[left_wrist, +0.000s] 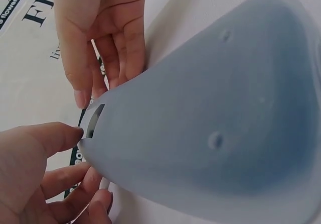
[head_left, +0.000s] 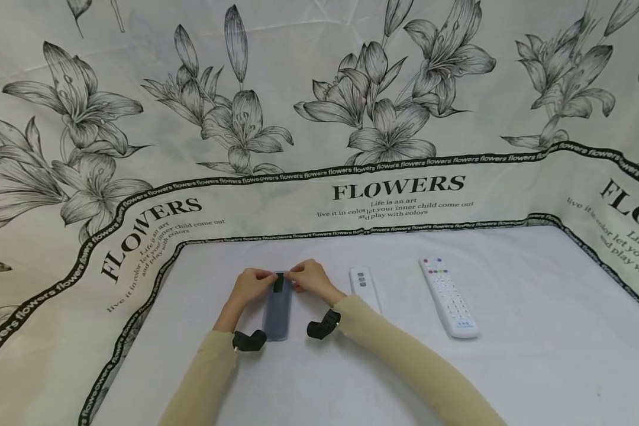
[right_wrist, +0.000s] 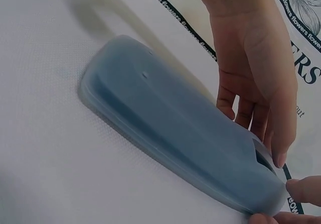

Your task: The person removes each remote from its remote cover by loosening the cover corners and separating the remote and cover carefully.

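Observation:
A long, smooth blue-grey remote control cover (head_left: 277,316) lies on the white cloth, with a dark window at its far end. In the left wrist view, a curved slot shows in the cover (left_wrist: 200,113) near the narrow end. My left hand (head_left: 252,284) pinches the far end from the left, its thumb on the rim in that view. From the right, my right hand (head_left: 311,275) pinches the same end with thumb and fingers. Whether a remote sits inside the cover cannot be told.
Right of my hands lies a small white remote control (head_left: 363,283), partly hidden by my right sleeve. Farther right is a longer white remote control (head_left: 449,299) with many buttons. A flower-printed cloth (head_left: 277,207) rises behind the table and along its sides.

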Available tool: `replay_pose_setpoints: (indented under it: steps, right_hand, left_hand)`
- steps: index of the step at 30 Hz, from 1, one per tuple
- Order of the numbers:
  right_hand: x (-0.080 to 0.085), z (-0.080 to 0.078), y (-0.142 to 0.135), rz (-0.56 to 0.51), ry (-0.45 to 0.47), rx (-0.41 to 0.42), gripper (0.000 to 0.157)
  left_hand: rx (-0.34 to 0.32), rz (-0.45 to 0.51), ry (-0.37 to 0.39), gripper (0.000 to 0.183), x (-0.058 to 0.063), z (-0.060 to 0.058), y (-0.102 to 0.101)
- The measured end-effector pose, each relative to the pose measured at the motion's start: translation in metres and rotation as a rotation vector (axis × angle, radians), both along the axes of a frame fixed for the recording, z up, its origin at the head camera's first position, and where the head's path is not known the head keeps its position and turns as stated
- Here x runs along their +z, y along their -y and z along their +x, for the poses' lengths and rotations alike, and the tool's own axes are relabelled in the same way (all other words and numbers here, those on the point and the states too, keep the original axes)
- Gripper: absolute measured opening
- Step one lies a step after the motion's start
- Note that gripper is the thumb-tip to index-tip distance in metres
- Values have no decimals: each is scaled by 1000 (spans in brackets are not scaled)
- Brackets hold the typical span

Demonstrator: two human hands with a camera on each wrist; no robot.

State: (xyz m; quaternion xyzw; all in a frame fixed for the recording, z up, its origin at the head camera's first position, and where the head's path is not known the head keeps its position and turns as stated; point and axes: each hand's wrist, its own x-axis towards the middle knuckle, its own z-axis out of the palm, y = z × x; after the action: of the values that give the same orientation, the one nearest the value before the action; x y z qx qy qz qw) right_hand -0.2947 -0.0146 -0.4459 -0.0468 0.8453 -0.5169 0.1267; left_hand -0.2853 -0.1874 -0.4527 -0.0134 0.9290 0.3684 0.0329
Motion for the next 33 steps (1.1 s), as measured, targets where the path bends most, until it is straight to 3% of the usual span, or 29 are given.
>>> replay_pose_setpoints:
  steps: [16, 24, 33]
  right_hand:
    - [1, 5, 0, -27, -38, -8, 41]
    - [5, 6, 3, -39, -103, -44, 40]
    - [13, 9, -1, -4, -135, -11, 38]
  left_hand:
    - [42, 64, -24, 37, 6, 5, -5]
    - [40, 90, -104, 33, 10, 5, -4]
    - [5, 66, -157, 33, 14, 9, -3]
